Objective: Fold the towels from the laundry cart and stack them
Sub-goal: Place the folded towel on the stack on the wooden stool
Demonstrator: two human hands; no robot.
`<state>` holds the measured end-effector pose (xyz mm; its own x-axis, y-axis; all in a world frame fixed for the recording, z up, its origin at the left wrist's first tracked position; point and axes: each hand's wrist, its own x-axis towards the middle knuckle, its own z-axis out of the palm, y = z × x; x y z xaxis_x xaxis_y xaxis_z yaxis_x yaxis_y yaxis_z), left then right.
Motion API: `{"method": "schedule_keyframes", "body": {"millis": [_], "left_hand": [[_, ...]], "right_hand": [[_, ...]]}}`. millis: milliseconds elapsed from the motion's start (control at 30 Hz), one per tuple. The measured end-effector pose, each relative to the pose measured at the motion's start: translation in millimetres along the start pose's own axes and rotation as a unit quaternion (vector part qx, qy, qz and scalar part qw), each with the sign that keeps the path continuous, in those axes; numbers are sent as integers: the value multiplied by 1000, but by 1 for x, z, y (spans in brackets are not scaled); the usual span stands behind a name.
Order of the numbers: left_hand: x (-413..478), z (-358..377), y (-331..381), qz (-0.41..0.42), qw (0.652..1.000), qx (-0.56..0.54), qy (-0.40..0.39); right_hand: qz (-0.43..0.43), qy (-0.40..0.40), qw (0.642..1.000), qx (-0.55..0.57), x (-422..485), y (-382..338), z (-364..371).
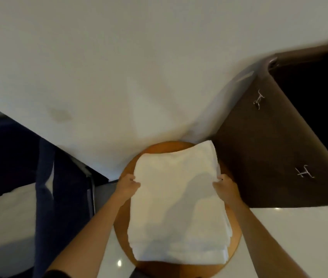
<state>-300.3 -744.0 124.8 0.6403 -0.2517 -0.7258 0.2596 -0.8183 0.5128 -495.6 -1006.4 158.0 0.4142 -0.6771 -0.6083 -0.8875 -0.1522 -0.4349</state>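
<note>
A folded white towel [176, 199] lies on top of a stack of white towels on a round wooden table [234, 239] in the lower middle. My left hand [128, 186] grips the towel's left edge, thumb on top. At the right edge my right hand [224, 186] holds it the same way. Layered edges of the lower towels show at the stack's near right corner. The dark blue laundry cart [44, 187] stands at the left, with white cloth [10, 217] inside it.
A white wall [139, 67] fills the upper part of the view. A dark brown cabinet [263, 149] with small metal hooks stands at the right, close to the table. Glossy white floor [299, 237] shows below it.
</note>
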Motion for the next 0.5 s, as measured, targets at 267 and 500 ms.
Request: {"method": "schedule_keyframes", "body": {"millis": [267, 500], "left_hand": [[-12, 50, -80, -92, 994, 36, -49], [-18, 49, -78, -78, 997, 9, -8]], "right_hand": [[104, -28, 993, -52, -19, 80, 59], [73, -1, 997, -39, -36, 88, 60]]}}
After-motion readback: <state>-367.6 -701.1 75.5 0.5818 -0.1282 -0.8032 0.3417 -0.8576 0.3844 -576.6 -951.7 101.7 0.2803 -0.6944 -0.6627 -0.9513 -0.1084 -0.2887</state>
